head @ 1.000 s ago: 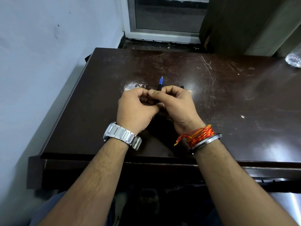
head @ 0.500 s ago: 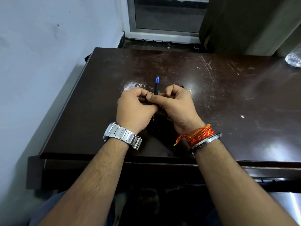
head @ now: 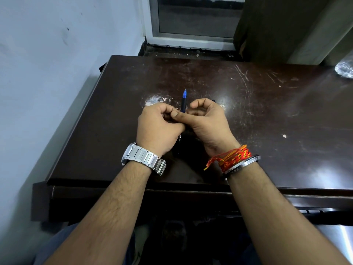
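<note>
A dark pen [head: 183, 104] with a blue tip points away from me, sticking out between my two hands over the dark brown table [head: 267, 121]. My left hand [head: 159, 129], with a steel watch on the wrist, has its fingers curled round the pen's barrel. My right hand [head: 207, 124], with red threads and a steel bangle on the wrist, pinches the pen with its thumb laid across toward the left hand. A small dark piece [head: 213, 101] shows behind the right hand's fingers; what it is cannot be told. The pen's lower part is mostly hidden by the hands.
The scratched table stands against a pale blue wall [head: 47, 73] on the left. A window frame [head: 191, 37] and a dark curtain [head: 277, 27] lie beyond its far edge. A clear shiny object [head: 345, 70] sits at the table's far right.
The pen has slid forward out of the hands, so more of its barrel and blue tip now shows. The right hand's fingers have loosened slightly.
</note>
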Demonstrator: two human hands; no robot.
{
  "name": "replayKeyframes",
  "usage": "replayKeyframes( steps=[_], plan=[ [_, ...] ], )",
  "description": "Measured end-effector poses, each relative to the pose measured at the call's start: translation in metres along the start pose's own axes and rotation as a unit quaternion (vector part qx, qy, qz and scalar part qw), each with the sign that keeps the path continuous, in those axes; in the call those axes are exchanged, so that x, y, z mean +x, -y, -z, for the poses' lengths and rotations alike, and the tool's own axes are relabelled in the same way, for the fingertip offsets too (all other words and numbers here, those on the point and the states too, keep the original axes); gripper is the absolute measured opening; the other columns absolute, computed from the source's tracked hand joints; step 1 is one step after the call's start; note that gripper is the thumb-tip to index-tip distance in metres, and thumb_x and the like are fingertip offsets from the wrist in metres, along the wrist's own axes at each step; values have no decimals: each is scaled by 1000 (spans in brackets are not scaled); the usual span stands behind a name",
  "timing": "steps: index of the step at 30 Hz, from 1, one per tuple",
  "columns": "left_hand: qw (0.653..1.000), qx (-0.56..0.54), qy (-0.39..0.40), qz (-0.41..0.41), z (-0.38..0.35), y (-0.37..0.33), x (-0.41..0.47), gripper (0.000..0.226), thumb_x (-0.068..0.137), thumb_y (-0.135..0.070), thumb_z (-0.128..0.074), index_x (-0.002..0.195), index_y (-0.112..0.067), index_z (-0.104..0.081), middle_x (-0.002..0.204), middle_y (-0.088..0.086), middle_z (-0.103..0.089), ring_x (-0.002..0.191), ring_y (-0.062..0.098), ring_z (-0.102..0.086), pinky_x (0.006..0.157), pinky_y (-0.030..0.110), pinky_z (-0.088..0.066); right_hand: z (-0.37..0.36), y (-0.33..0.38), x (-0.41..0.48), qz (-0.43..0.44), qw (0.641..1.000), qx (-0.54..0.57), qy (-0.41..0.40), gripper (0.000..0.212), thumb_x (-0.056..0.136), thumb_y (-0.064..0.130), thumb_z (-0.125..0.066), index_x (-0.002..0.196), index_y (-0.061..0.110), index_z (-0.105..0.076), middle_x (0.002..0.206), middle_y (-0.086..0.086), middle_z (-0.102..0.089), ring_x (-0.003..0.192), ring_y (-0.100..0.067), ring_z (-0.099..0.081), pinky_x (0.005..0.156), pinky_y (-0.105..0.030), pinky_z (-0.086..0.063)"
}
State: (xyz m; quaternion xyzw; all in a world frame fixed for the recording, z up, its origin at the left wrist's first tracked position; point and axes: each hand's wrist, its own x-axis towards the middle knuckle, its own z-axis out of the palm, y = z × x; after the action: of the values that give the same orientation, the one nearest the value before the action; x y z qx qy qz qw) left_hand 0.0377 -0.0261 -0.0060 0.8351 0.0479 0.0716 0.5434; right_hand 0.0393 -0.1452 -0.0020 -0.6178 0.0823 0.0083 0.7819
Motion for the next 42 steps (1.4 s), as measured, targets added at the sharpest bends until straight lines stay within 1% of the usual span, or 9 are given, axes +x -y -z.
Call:
replayKeyframes(
  steps=[3,8,12,17,21,25,28,37,42],
  plan=[
    [1000,4,1,-3,0,0,0,20,59,-13,-81,68,-24,-67,64,-6,-71,48,1,-59,49,16,-43,1,-1,0,2,1000,-11,10,31,67,-1,-88,82,14,-65,70,-5,-73,65,-18,-72,58,-27,-56],
    [1000,4,-3,-6,0,1,0,19,58,-13,-81,67,-23,-68,60,-9,-69,45,-5,-56,46,12,-41,2,0,0,-6,1000,1,2,38,67,-1,-87,88,13,-59,84,-20,-73,76,-28,-72,70,-37,-58],
    [1000,-13,8,-2,1,1,1,26,57,-21,-92,68,-25,-68,65,-7,-72,52,1,-62,49,15,-46,1,2,-1,0,999,-29,20,16,74,1,-80,75,13,-70,72,-10,-73,59,-12,-67,55,-24,-52],
    [1000,-6,2,0,0,0,1,25,58,-22,-92,70,-22,-70,65,-8,-71,53,0,-62,50,15,-46,-1,1,1,-11,1000,-6,-20,33,73,3,-80,81,18,-52,65,0,-66,47,-7,-57,50,-24,-46],
    [1000,4,1,2,1,0,0,27,58,-25,-92,75,-20,-72,69,-6,-72,59,5,-66,54,18,-51,-1,0,0,-15,1000,-26,-5,12,74,8,-79,80,12,-70,64,0,-70,50,-5,-61,49,-21,-48],
    [1000,5,5,3,-1,0,0,25,59,-23,-91,75,-22,-71,67,-8,-72,57,2,-65,54,17,-49,-1,-2,0,-10,1000,-8,-23,27,73,9,-83,76,15,-58,59,3,-68,45,-6,-59,46,-21,-47],
    [1000,4,3,2,-1,1,0,28,58,-26,-93,74,-21,-71,69,-6,-72,58,4,-65,54,17,-50,-1,0,0,-6,1000,-18,-13,17,76,9,-80,74,15,-64,58,7,-68,45,-1,-59,44,-16,-44],
    [1000,13,4,-3,0,0,0,25,60,-24,-90,76,-18,-73,69,-6,-73,61,8,-69,55,19,-51,-2,-1,0,-6,1000,-17,-22,26,73,16,-85,71,19,-59,69,-5,-72,52,-12,-62,50,-24,-46],
    [1000,13,3,-1,0,-1,0,25,59,-24,-91,73,-19,-70,68,-6,-72,60,7,-67,56,20,-52,-3,2,-1,-7,1000,-16,-18,21,76,13,-82,69,19,-63,57,9,-66,46,-4,-58,43,-18,-44]
  ],
)
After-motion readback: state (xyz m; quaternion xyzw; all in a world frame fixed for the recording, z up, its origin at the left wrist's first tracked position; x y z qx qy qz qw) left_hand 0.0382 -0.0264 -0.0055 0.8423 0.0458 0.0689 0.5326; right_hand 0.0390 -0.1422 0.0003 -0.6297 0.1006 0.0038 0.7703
